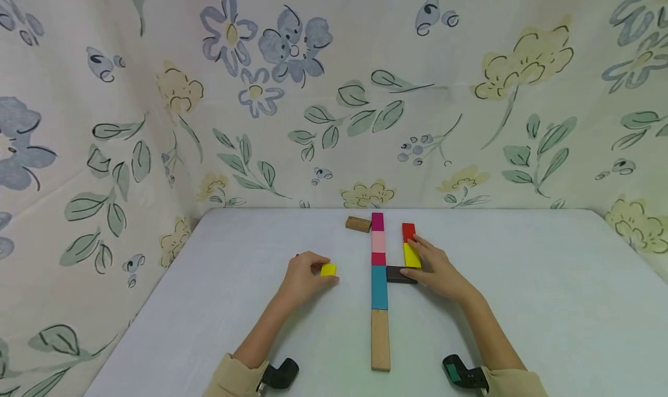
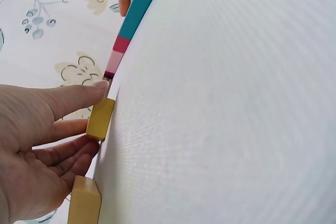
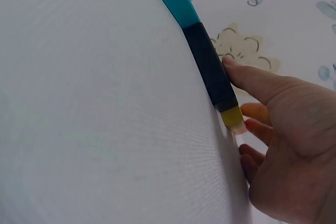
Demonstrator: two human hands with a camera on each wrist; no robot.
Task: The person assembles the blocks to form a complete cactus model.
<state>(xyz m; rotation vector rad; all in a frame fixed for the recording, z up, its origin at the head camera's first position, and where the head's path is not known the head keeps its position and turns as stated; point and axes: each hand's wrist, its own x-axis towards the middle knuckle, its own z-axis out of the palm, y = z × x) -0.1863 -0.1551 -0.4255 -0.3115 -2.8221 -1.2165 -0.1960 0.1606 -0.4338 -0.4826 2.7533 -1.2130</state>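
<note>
My left hand (image 1: pixel 304 276) pinches a small yellow block (image 1: pixel 328 269) between thumb and fingers, left of a long row of blocks; the left wrist view shows this yellow block (image 2: pixel 101 119) too. Under the row's right side, a dark block (image 1: pixel 401 275) juts out from the teal block (image 1: pixel 380 287). My right hand (image 1: pixel 438 269) has its thumb on the dark block and its fingers along another yellow block (image 1: pixel 412 256), which stands beyond the dark one. A red block (image 1: pixel 409 232) adjoins that yellow block's far end. The hand partly hides both.
The row continues with a magenta block (image 1: pixel 377 221), a pink block (image 1: pixel 378 241), a red-pink block (image 1: pixel 378 259) and a long wooden block (image 1: pixel 380 339). A brown block (image 1: pixel 358 224) lies by its far end. A pale wooden block (image 2: pixel 84 201) stands beside my left hand. A floral curtain (image 1: pixel 334 171) borders the white table.
</note>
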